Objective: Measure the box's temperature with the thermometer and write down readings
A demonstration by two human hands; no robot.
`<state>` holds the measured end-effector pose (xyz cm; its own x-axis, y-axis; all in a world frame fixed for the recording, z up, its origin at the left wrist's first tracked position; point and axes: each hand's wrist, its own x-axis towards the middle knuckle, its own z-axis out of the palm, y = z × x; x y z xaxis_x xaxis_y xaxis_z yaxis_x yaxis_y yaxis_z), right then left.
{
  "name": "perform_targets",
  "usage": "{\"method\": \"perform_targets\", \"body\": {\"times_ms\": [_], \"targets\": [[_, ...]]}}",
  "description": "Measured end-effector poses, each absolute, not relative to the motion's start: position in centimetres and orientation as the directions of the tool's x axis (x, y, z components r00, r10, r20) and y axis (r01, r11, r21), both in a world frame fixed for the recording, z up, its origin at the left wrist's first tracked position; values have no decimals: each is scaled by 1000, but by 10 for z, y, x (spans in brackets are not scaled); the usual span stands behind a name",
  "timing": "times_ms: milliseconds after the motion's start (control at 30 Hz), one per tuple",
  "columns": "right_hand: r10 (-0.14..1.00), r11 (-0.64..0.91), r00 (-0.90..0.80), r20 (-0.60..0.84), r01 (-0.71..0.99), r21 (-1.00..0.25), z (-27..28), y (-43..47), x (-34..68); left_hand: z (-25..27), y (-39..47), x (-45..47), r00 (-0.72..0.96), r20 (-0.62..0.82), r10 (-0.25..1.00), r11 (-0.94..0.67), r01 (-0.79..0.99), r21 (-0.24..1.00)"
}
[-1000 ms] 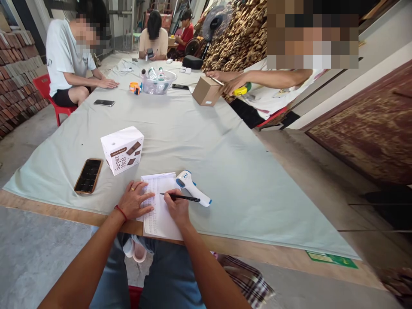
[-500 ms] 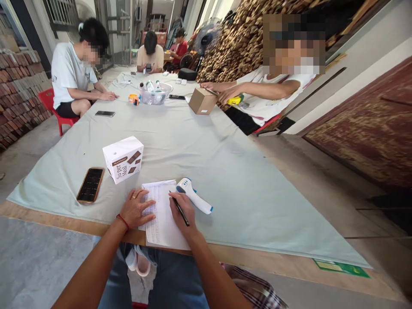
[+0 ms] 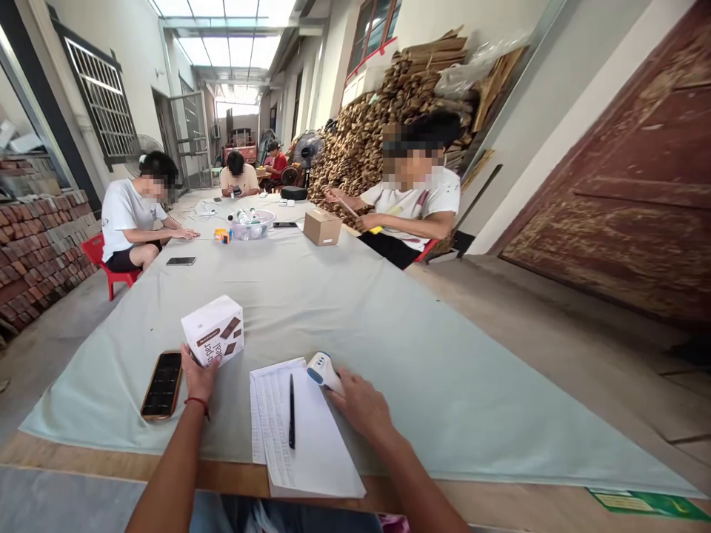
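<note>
A long table covered with a pale green cloth runs from the bottom of the frame toward the upper left, its bare wooden edge showing along the bottom. At lower centre, the person's right hand closes its fingers around the handle of a white and blue infrared thermometer, whose head points toward the upper left and lies just beside a sheet of lined paper. A black pen lies loose on that paper, touched by neither hand. At lower left, the left hand, with a red cord at the wrist, grips the near lower corner of a white carton printed "Super Meal", fingers curled against it. A smartphone lies face up just left of that hand. Farther up the table stand a brown cardboard box and a clear bowl holding bottles. Other people sit along both sides. Stacked firewood rises at upper centre, a brick pile at the left, a dark wooden door at the right, under a glazed roof.
</note>
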<state>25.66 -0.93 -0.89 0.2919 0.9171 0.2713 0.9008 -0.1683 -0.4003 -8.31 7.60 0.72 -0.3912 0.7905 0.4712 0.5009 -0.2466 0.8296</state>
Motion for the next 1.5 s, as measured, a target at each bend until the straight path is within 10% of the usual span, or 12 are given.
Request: {"method": "perform_targets", "body": {"times_ms": [200, 400, 1500], "targets": [[884, 110, 372, 282, 420, -901, 28, -15, 222, 10, 63, -72, -341, 395, 853, -297, 305, 905], [986, 134, 105, 126, -68, -989, 78, -19, 130, 5, 42, -62, -167, 455, 875, -344, 447, 826], [978, 44, 204, 41, -7, -999, 75, -6, 103, 3, 44, -52, -84, 444, 892, -354, 481, 802]]}}
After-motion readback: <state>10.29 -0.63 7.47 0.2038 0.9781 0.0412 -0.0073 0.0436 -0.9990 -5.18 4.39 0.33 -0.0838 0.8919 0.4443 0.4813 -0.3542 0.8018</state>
